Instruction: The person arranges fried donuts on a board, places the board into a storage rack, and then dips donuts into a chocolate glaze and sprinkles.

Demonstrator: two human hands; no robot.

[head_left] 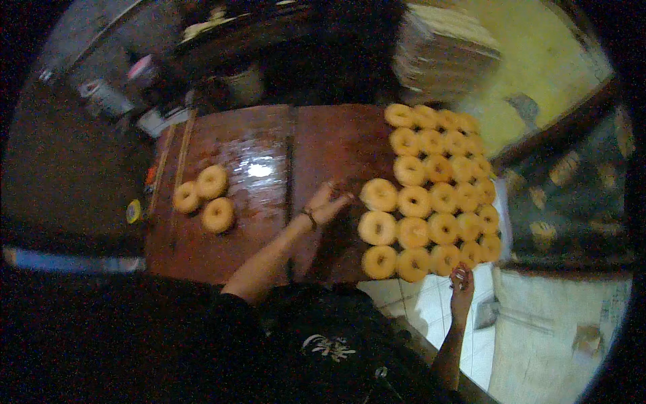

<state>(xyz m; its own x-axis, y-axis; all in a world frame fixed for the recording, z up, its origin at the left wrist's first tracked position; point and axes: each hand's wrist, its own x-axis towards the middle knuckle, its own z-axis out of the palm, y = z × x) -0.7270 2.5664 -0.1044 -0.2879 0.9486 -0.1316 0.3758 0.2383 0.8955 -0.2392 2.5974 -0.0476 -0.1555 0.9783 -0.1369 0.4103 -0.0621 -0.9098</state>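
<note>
at mid-frame, the left hand (328, 205) is beside ring doughnuts (434, 229), fingers apart; lower right, whether the right hand (462, 277) grips cannot be told.

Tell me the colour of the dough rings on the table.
Golden yellow-brown; the dough rings show best in the head view.

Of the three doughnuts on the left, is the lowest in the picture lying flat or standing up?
Lying flat. The doughnut shows its round top and middle hole on the brown table.

Downward head view, seemingly near the table (340, 145)
</note>
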